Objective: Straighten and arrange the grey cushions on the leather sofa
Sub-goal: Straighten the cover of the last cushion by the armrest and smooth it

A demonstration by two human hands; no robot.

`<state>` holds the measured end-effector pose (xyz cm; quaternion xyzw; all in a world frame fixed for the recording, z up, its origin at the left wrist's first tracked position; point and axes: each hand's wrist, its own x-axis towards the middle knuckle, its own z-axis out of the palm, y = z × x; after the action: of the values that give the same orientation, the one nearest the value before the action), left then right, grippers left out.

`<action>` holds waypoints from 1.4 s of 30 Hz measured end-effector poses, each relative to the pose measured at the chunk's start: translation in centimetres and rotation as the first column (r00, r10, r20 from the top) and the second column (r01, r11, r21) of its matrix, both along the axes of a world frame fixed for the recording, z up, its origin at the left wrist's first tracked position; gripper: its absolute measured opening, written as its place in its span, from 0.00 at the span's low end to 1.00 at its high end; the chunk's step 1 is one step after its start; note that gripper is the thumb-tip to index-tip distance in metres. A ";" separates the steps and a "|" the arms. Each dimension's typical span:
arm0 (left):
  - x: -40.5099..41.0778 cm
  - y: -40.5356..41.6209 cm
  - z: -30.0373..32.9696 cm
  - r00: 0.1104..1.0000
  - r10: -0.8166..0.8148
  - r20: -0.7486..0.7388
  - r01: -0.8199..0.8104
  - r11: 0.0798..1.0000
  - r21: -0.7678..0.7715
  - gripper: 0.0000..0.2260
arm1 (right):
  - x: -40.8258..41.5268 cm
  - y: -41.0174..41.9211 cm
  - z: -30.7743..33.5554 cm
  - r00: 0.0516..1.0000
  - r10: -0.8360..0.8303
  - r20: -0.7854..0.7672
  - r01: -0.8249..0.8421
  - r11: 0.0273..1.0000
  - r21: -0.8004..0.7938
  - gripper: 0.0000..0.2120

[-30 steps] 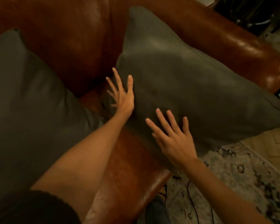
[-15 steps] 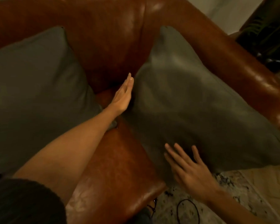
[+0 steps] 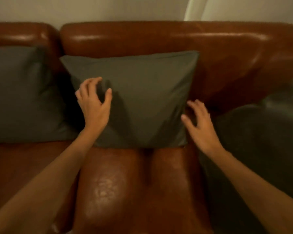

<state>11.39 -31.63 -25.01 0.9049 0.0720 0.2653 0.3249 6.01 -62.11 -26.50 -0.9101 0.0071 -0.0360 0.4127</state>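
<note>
Two hands work at the middle grey cushion (image 3: 142, 98), one on each side of it. The left hand (image 3: 94, 103) lies on the cushion's left part with its fingers curled and thumb spread, clawing into the fabric, which puckers between thumb and fingertips. The right hand (image 3: 199, 123) is at the cushion's lower right edge, fingers loosely spread and relaxed, holding nothing; whether the fingertips actually touch the edge cannot be told through the blur. Both forearms are bare and reach in from the bottom corners of the view.

That cushion stands upright against the backrest of the brown leather sofa (image 3: 142, 183), its bottom edge on the seat. A second grey cushion (image 3: 22, 97) leans against the backrest just to its left, close beside it. A third grey cushion (image 3: 264, 146) lies at the right end of the sofa, blurred. A pale wall (image 3: 100, 9) rises behind the backrest.
</note>
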 end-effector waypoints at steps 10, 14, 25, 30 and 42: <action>1.7 8.0 -3.9 0.872 -0.304 -0.384 -0.119 0.629 -0.768 0.52 | 5.9 7.5 -0.5 0.818 -0.243 -0.522 0.532 0.664 0.525 0.58; 2.4 9.3 -4.6 0.861 -0.385 -0.333 -0.046 0.592 -0.804 0.41 | 5.8 8.7 -0.7 0.811 -0.333 -0.481 0.574 0.612 0.544 0.59; 3.0 13.4 -4.3 0.823 -0.417 -0.386 -0.089 0.576 -0.813 0.43 | 4.6 13.3 -1.1 0.827 -0.332 -0.454 0.561 0.531 0.635 0.50; 3.2 13.5 -3.7 0.788 -0.429 -0.442 -0.115 0.603 -0.790 0.51 | 5.2 14.0 -1.1 0.753 -0.446 -0.483 0.657 0.552 0.514 0.60; 1.6 20.4 0.7 0.891 -0.304 -0.336 0.117 0.871 -0.478 0.09 | 5.5 26.5 4.4 0.822 -0.440 0.361 0.333 0.886 0.323 0.21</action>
<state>13.00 -11.23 -24.33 0.8435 0.0946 0.0128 0.5286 11.48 -35.60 -22.09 -0.8009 0.1072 -0.3156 0.4975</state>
